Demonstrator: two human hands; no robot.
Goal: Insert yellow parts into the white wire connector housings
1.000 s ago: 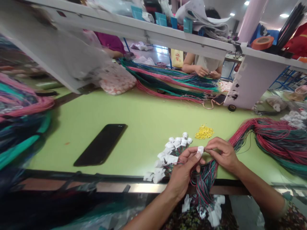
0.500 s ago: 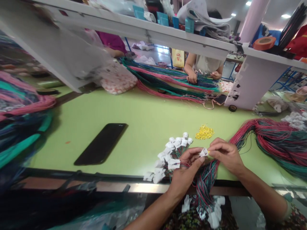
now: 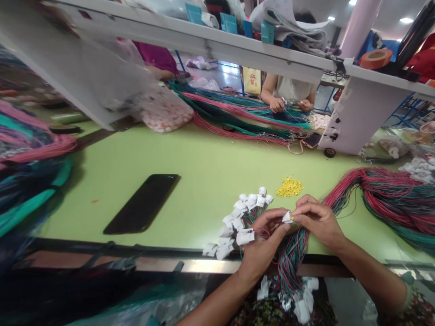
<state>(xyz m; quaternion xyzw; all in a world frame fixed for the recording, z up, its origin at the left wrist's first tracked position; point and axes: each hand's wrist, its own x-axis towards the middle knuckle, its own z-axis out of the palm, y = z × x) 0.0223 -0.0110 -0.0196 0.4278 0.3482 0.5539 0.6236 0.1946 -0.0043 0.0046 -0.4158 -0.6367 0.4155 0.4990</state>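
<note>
Both hands pinch 1 white connector between them: the left hand closed on it from below, the right hand with thumb and forefinger tight on its right end. Its long axis runs roughly from hand to hand; which way it faces is too small to tell. Its red-green wires trail down from the grip over the table edge. Finished connectors crowd just left of the grip, yellow bits lie just beyond it, and a phone lies well left.

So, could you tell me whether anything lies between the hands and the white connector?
Nothing visible does. The left hand and the right hand both pinch the white connector directly with their fingertips. Its coloured wires hang below it.
</note>
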